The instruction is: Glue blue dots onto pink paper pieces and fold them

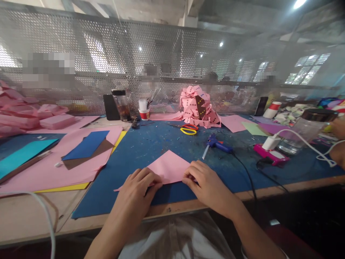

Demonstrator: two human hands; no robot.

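Observation:
A sheet of pink paper (170,166) lies on the blue work mat (140,151), its top corner pointing away from me and its near edge running between my hands. My left hand (140,185) pinches that edge on the left, thumb and fingers together. On the right, my right hand (201,179) grips the same edge between thumb and curled fingers. A narrow pink tip sticks out left of my left hand. Both palms hide the paper's side parts.
Beyond the paper lie scissors (189,129) and a blue glue gun (219,144) with its cord. Pink dotted paper pieces (198,106) are heaped behind. Coloured sheets (86,145) spread left; a pink power strip (271,155) and a jar (299,133) stand right, near another person's hand (338,144).

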